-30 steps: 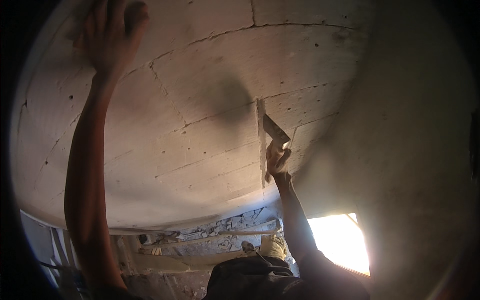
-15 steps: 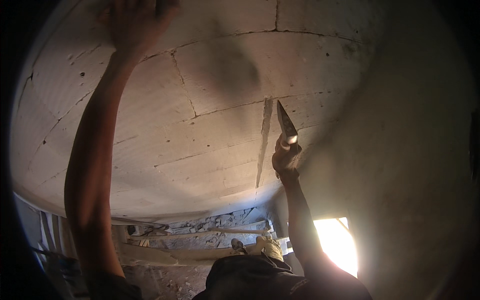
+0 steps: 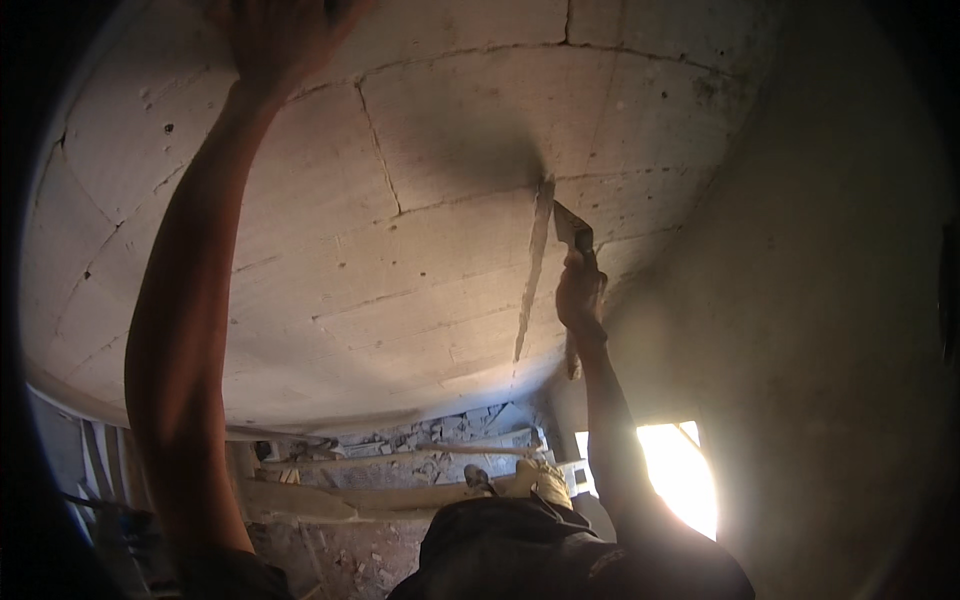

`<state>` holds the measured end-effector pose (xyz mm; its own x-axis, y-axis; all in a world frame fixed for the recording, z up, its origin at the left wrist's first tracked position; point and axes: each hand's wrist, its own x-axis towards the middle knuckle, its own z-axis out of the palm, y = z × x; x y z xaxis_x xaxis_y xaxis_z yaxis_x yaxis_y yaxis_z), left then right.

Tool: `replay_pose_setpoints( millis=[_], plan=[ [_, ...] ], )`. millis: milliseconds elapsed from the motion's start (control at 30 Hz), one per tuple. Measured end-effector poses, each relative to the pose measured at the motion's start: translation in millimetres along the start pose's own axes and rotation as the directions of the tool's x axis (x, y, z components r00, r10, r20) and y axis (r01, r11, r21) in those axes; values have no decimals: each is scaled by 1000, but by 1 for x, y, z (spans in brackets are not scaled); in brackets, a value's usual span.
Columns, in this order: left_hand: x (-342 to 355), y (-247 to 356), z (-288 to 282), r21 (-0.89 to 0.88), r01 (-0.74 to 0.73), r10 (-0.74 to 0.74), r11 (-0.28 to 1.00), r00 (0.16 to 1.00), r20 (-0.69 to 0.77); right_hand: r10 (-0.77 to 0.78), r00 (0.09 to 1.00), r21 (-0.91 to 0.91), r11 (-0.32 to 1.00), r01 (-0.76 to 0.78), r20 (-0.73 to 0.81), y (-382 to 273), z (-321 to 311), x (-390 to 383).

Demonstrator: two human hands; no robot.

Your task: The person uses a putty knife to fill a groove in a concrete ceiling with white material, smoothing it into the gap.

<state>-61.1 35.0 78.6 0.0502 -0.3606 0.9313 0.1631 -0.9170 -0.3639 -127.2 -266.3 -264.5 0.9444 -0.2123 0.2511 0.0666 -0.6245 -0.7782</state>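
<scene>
My right hand (image 3: 581,292) is wrapped round a hatchet-like tool (image 3: 573,228) with a flat dark metal head. The end of its handle (image 3: 573,357) shows below my fist. The head is close to a narrow dark vertical groove (image 3: 534,270) in the pale block wall (image 3: 440,260); I cannot tell whether it touches. High on the left, my left hand (image 3: 280,45) lies against the wall with its fingers spread, partly cut off by the picture's upper edge. Nothing shows in it.
A darker plastered wall (image 3: 790,330) meets the block wall at right. A bright opening (image 3: 678,475) glares low down. Wooden planks (image 3: 400,498) lie below by my shoes (image 3: 545,482), with rubble (image 3: 370,565) beneath. More boards stand at lower left.
My right hand has shifted slightly right and turned, so the tool's pointed, bright-based head now shows as a broader dark blade. The left hand stays on the wall.
</scene>
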Motion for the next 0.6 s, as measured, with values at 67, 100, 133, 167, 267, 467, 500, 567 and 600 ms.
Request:
replay_pose_setpoints(
  millis=[67,100,133,167,267,467,500,567,600],
  plan=[
    [-2,5,-2,-26,6,-6,1000,1000,14,122,992,78,989,-124,24,12,-20,-24],
    [-2,-2,-4,-20,-10,10,1000,1000,24,210,975,118,969,-217,70,12,-24,-36],
    [0,-8,-6,-14,-27,27,1000,999,33,295,948,151,938,-311,115,11,-27,-48],
    [0,-10,-3,68,-35,32,997,998,46,385,903,66,913,-403,192,24,-33,-65],
    [-7,-9,5,172,-43,32,984,997,66,634,684,-223,770,-597,361,79,-47,-124],
    [-51,46,1,-178,-81,80,981,997,-17,912,320,-517,409,-752,257,276,-69,-315],
    [-66,60,-7,-363,-103,119,926,993,22,933,260,-530,356,-770,249,284,-76,-337],
    [-108,107,-22,-363,-102,290,926,808,513,957,168,-535,274,-800,238,298,-91,-375],
    [-132,120,-20,-511,-161,407,845,813,417,958,140,-537,256,-804,248,299,-93,-384]
  ],
)
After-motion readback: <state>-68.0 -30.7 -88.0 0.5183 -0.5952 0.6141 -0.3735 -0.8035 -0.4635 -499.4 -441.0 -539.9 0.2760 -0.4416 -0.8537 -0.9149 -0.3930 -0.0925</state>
